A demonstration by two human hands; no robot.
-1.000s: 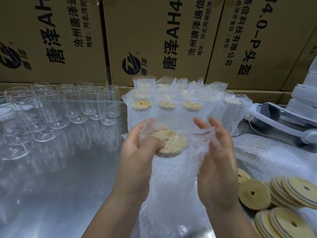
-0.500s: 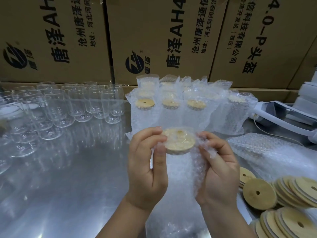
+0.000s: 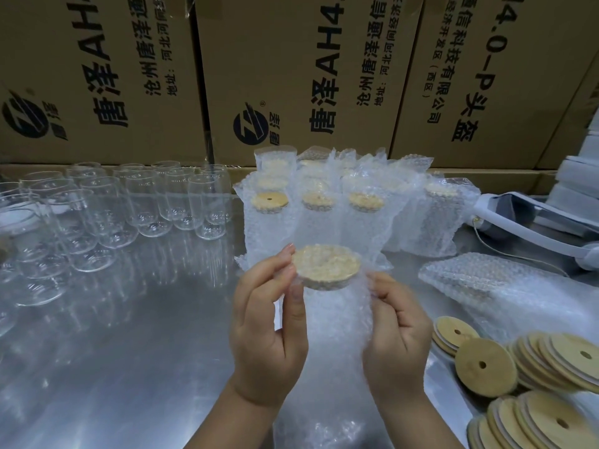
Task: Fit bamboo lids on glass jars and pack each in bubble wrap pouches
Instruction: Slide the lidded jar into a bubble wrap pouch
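Note:
A glass jar in a bubble wrap pouch (image 3: 337,322) is held upright between both hands at the centre. Its bamboo lid (image 3: 325,266) shows through the wrap folded over the top. My left hand (image 3: 269,332) grips the pouch on its left, thumb and fingers up by the lid's rim. On the right side my right hand (image 3: 395,332) curls round the pouch. Packed jars (image 3: 350,205) stand in rows just behind. Bare glass jars (image 3: 136,202) stand at the left. Loose bamboo lids (image 3: 486,367) lie at the lower right.
The steel table (image 3: 129,351) reflects the glasses. Cardboard boxes (image 3: 291,76) form a wall along the back. A stack of flat bubble wrap pouches (image 3: 486,280) lies right of my hands. A white device with a cord (image 3: 525,218) and white foam pieces sit at the far right.
The pouch's open top has been folded down over the bamboo lid. My right hand went from open fingers beside the pouch to a grip round it. The wrapped jar moved slightly away from me.

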